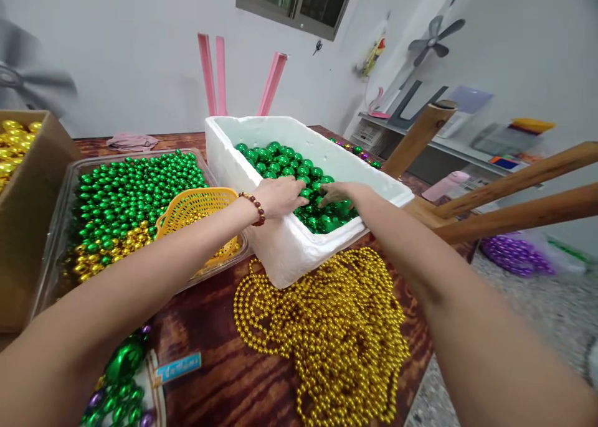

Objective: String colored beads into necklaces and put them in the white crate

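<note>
A white foam box (275, 246) holds large shiny green balls (275, 159). My left hand (280, 195), with a beaded bracelet (258, 209) at its wrist, reaches over the box's near left rim. Its fingers are stretched out and touch the balls. From the right comes my right hand (342, 193), its fingers slightly curled and apart among the green balls; some fingertips are hidden. Neither hand visibly grips a ball. Gold bead strands (346, 327) lie heaped on the table in front of the box.
Left of the box, a clear tray (49, 259) contains small green and gold beads and a yellow basket (187, 203). A cardboard box (42, 184) of gold balls stands far left. Upturned wooden legs (523, 181) rise at right. Two fans (432, 43) are on the walls.
</note>
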`<action>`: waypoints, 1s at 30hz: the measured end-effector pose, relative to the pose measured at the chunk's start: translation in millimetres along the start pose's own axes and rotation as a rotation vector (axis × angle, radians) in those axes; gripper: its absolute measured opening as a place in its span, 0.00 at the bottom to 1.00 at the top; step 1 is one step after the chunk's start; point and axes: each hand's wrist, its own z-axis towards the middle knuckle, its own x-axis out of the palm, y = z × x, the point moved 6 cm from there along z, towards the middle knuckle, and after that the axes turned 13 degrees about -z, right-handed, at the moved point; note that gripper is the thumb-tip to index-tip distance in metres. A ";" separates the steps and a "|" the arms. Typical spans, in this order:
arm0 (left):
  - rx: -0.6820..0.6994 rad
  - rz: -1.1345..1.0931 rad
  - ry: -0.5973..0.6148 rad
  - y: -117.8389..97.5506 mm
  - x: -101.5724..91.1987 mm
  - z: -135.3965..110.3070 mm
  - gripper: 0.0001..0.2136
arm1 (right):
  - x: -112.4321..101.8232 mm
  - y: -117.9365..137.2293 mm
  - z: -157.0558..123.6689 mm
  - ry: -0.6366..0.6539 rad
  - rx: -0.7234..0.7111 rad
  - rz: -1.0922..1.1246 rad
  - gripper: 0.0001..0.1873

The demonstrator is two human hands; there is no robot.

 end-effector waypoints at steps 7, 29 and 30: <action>0.154 -0.623 -0.604 63.8 -86.5 -35.3 0.15 | -89.7 52.5 -86.1 -0.546 -0.290 0.457 0.29; -0.203 -0.376 -0.294 91.1 -113.2 -140.8 0.23 | -102.3 99.9 -31.3 -0.352 -0.117 -0.072 0.29; -0.186 -0.385 -0.275 83.5 -114.6 -144.8 0.23 | -91.5 86.7 -18.3 -0.281 -0.112 -0.087 0.33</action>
